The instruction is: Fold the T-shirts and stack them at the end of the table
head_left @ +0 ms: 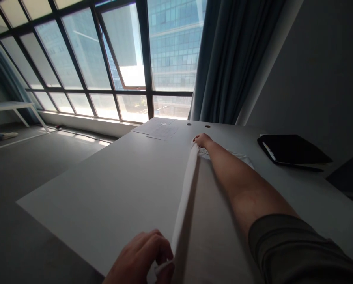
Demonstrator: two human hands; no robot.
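A white cloth (208, 228) lies lengthwise across the white table (114, 181), its left edge raised in a long fold. At the far end of that fold, my right hand (203, 141) pinches the cloth's corner between thumb and fingers, arm stretched out over the fabric. My left hand (143, 252), low in the head view, grips the near end of the same edge with curled fingers. Between the two hands the edge looks fairly straight. Crumpled fabric shows beyond my right forearm, which hides part of the cloth.
Sheets of paper (163, 131) lie at the table's far left corner. A black folder (294, 149) with papers inside rests on the right. Two round holes pierce the far tabletop. Behind are windows and a blue curtain (223, 59). Another person's shoe (9, 135) shows far left.
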